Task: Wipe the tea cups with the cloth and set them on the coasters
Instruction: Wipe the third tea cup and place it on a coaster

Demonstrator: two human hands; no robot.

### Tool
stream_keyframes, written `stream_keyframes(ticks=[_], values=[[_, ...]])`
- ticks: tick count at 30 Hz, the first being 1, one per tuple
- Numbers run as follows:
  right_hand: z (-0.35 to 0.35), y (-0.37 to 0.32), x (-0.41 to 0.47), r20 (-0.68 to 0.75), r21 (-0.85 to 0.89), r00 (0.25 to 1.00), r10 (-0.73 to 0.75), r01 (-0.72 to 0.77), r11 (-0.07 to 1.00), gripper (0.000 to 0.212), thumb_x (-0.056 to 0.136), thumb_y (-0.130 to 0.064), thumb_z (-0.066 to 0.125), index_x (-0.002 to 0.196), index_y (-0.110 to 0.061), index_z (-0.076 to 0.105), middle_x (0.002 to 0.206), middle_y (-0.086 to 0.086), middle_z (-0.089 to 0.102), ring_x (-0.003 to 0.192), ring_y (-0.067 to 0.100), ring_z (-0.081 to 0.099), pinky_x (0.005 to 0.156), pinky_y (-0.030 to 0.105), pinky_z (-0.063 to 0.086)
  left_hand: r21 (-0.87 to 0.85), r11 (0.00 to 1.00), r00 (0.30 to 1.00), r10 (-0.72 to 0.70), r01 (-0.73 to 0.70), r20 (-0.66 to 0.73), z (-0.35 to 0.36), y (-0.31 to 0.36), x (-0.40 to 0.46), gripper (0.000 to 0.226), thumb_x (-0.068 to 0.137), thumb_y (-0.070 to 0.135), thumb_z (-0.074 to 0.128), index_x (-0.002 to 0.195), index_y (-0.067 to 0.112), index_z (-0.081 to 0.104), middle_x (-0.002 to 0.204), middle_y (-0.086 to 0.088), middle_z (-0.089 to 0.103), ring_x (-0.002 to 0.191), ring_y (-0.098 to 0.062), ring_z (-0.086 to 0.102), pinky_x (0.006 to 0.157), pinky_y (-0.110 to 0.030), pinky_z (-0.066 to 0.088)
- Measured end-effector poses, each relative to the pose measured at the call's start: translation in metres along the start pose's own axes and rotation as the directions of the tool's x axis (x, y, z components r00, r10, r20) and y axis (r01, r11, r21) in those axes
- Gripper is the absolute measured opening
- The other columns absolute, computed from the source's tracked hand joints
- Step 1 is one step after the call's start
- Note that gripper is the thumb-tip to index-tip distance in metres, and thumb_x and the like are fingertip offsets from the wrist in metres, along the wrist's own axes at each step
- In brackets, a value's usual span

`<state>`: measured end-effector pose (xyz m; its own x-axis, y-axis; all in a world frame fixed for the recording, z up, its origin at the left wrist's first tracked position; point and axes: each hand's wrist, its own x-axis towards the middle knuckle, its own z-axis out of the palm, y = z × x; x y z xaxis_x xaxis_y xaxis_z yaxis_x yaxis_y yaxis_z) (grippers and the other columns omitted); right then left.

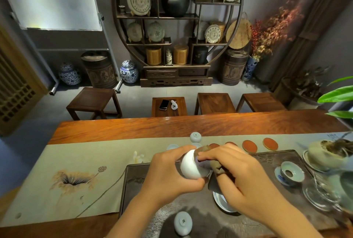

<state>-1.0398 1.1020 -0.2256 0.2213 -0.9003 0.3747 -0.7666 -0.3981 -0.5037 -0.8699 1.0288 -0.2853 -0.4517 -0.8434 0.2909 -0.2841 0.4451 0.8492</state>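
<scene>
Four coasters: a row of round red-brown coasters lies on the table runner [80,163] beyond the hands; the two right ones [249,146] [270,143] are bare, the two left ones [214,145] [230,144] are partly hidden by the hands, and no cup can be seen on any of them.
Worktop: a long wooden worktop [172,125] carries the runner and a dark stone tea tray [271,159].
Progress: early, by my judgement; one cup is under the cloth, none is set on a coaster.
Cup in hand: a white tea cup [190,167] is held over the tray's far edge, tipped on its side.
Left hand: the left hand [170,173] has its fingers wrapped round the cup.
Right hand: the right hand [242,176] has its fingers clenched on the brown cloth [214,167], pressing it at the cup's mouth.
Cups left: pale cups wait on the runner [195,137] [172,147] and one stands upside down on the tray's near side [183,223].
Writing: that cup's base bears a small mark, too small to read; the shelf's tea cakes show large characters, not legible here.
</scene>
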Motion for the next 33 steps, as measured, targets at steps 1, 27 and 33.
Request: stream_keyframes(ticks=[1,27,33], values=[[-0.002,0.001,0.001,-0.002,0.041,1.000,0.023,-0.022,0.999,0.041,0.069,0.003,0.051,0.098,-0.019,0.068,0.096,-0.010,0.068,0.090,0.008,0.059,0.076,0.024,0.046,0.007,1.000,1.000,0.004,-0.004,0.001,0.001,0.000,0.000,0.051,0.058,0.023,0.085,0.105,0.038,0.069,0.091,0.013,0.073,0.083,-0.009,0.068,0.069,-0.037,0.053],[-0.015,0.014,0.011,-0.178,0.159,0.974,0.141,-0.112,0.981,0.024,0.085,-0.008,0.057,0.103,-0.021,0.067,0.099,-0.015,0.072,0.091,0.003,0.066,0.075,0.019,0.049,0.085,0.995,0.995,0.054,-0.047,-0.086,-0.009,0.004,0.026,0.056,0.055,0.044,0.079,0.103,0.063,0.060,0.103,0.036,0.065,0.093,0.012,0.063,0.072,-0.002,0.047],[-0.004,0.010,0.015,-0.077,-0.058,0.997,-0.013,0.008,0.998,0.039,0.076,-0.003,0.056,0.112,-0.016,0.065,0.110,-0.008,0.068,0.100,0.009,0.063,0.084,0.018,0.047,0.090,0.992,0.994,0.092,-0.087,-0.051,-0.007,0.007,0.029,0.058,0.056,0.031,0.079,0.112,0.038,0.066,0.097,0.022,0.071,0.092,0.002,0.067,0.076,-0.018,0.054]])
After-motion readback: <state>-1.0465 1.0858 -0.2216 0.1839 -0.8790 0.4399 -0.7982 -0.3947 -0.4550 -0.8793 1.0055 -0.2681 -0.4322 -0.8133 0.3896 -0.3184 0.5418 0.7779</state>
